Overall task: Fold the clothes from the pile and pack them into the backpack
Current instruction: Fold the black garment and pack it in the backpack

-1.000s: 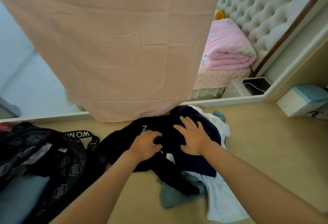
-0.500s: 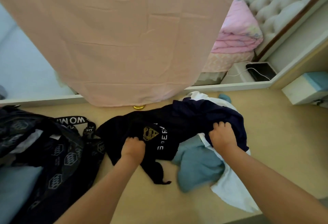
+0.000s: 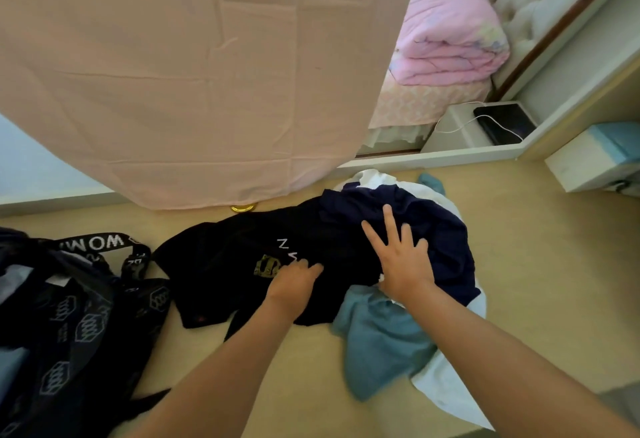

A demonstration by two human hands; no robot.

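A pile of clothes lies on the beige floor. On top, a black T-shirt (image 3: 235,264) with white letters and a gold emblem is spread toward the left. A navy garment (image 3: 440,229) is bunched at the right, over a teal garment (image 3: 377,340) and a white one (image 3: 446,389). My left hand (image 3: 294,285) rests on the black T-shirt beside the emblem, fingers slightly bent. My right hand (image 3: 403,261) presses flat on the navy garment with its fingers spread. The black patterned backpack (image 3: 69,326) lies open at the left, its lettered strap toward the pile.
A pink cloth (image 3: 207,73) hangs down just behind the pile, with a small gold ring (image 3: 244,208) at its hem. A bed with a folded pink quilt (image 3: 446,28) is at the back right. A white box with a teal lid (image 3: 595,157) stands at the right.
Both hands had gripped and pulled the dark clothes toward me half a second ago. Now they have let go, moved forward and lie on top; the T-shirt is more spread out.
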